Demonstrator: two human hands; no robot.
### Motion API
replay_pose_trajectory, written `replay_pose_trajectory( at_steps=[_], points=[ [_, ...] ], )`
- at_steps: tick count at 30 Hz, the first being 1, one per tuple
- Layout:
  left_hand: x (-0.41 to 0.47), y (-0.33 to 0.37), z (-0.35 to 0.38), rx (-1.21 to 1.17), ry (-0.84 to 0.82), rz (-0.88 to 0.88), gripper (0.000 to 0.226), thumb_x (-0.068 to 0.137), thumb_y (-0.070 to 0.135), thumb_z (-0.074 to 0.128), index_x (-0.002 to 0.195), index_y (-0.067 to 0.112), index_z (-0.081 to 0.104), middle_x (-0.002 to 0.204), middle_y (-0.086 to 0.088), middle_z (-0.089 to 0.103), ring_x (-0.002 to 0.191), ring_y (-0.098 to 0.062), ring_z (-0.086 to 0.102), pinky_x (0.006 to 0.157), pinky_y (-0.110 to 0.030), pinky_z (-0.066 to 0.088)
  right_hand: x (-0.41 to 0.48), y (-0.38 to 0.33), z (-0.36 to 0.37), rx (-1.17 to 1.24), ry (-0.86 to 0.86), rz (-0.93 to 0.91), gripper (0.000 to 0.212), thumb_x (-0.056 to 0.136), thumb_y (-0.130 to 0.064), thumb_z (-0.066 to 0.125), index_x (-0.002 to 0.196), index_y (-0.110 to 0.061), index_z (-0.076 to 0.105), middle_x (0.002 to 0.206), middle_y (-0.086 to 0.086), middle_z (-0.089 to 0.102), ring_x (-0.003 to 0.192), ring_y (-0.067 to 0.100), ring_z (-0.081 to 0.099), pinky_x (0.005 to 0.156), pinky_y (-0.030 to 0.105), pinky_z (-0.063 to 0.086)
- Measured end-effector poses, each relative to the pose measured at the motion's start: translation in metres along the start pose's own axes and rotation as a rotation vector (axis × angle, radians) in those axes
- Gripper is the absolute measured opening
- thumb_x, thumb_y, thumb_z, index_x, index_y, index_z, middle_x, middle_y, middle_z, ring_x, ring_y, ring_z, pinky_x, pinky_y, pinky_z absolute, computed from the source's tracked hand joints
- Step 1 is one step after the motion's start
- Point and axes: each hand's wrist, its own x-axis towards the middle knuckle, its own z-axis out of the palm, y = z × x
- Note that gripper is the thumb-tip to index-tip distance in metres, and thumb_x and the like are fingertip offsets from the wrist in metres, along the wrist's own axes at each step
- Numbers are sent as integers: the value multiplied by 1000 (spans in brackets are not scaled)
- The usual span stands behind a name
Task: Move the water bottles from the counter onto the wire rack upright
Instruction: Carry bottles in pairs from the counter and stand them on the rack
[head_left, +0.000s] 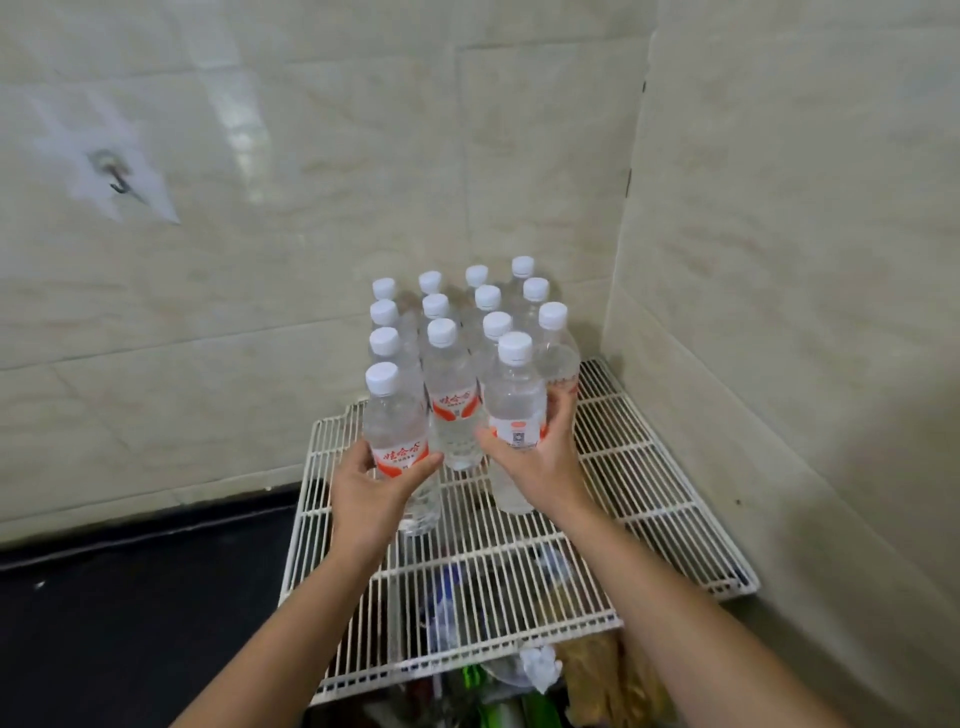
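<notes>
- Two bare forearms come up from the bottom edge of the head view, each ending in a bare hand.
- The left hand (371, 480) wears no glove, ring or watch; the wrist is uncovered.
- The right hand (540, 457) is equally unadorned, its wrist bare.
- No sleeve shows on either arm up to the frame edge.
- The fingers (558, 410) are slim, with short nails.

Single head view, looking forward and down from close above the wire rack (649, 467). Faces the tiled wall corner (631, 208) at far right.
</notes>
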Motion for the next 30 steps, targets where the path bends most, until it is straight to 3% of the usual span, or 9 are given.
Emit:
replay_pose_trajectory(
  at_steps=[5, 7, 9, 11, 14, 18, 21, 24, 30],
  points=[
    [9, -6, 0, 90, -12, 48, 51, 67, 33, 90, 111, 24, 65, 100, 6, 74, 94, -10, 71, 87, -41, 60, -11, 19, -8, -66, -84, 29, 68, 79, -22, 86, 125, -46, 42, 113, -19, 62, 99, -12, 63, 83, 17, 54],
    [7, -6, -1, 98, -56, 78, 57, 66, 37, 89, 114, 27, 62, 104, 9, 73, 93, -4, 70, 84, -32, 59, -16, 18, -16, -155, -100, 30, 55, 77, -40, 85, 119, -49, 50, 118, -18, 61, 104, -5, 63, 90, 25, 55],
    [5, -7, -3, 87, -104, 87, 63, 66, 36, 89, 120, 30, 57, 108, 12, 70, 94, 2, 69, 80, -20, 56, -16, 25, -25, -380, -148, 58, 69, 67, -67, 78, 127, -49, 49, 129, -15, 51, 115, 5, 57, 98, 38, 53],
    [5, -10, -7, 82, -149, 90, 66, 69, 30, 90, 125, 31, 54, 111, 14, 69, 96, 5, 68, 73, -11, 54, -19, 33, -30, -559, -178, 124, 86, 63, -75, 74, 137, -40, 47, 134, -14, 42, 120, 11, 52, 103, 43, 50],
    [8, -20, -19, 143, -256, 92, 71, 69, 22, 91, 124, 37, 50, 115, 13, 66, 101, 3, 67, 74, -11, 54, -28, 38, -23, -615, -179, 170, 93, 63, -71, 78, 141, -36, 43, 138, -9, 42, 126, 14, 49, 106, 43, 46],
    [13, -30, -28, 280, -334, 15, 64, 71, 18, 89, 121, 33, 53, 115, 10, 67, 101, -2, 64, 90, -30, 57, -29, 46, -12, -564, -119, 183, 93, 64, -56, 88, 142, -34, 41, 132, -12, 53, 120, 12, 54, 101, 37, 49],
    [12, -35, -29, 255, -276, -13, 69, 68, 20, 91, 125, 25, 51, 111, 10, 67, 99, 0, 64, 82, -20, 53, -20, 51, -17, -326, -201, 252, 94, 68, -30, 92, 143, -29, 36, 130, -13, 56, 117, 10, 61, 103, 34, 52],
    [10, -40, -27, 229, -232, -24, 66, 66, 24, 92, 119, 23, 53, 112, 11, 66, 101, 2, 63, 88, -21, 51, -10, 56, -29, -169, -326, 290, 83, 72, -12, 90, 135, -23, 38, 136, -5, 57, 118, 2, 61, 106, 31, 50],
    [9, -45, -24, 230, -237, 13, 62, 68, 25, 91, 121, 27, 58, 113, 15, 69, 104, 1, 65, 92, -25, 55, 5, 50, -34, -331, -475, 200, 79, 83, -25, 81, 150, -26, 41, 137, -9, 53, 111, -2, 58, 99, 26, 53]
  ],
)
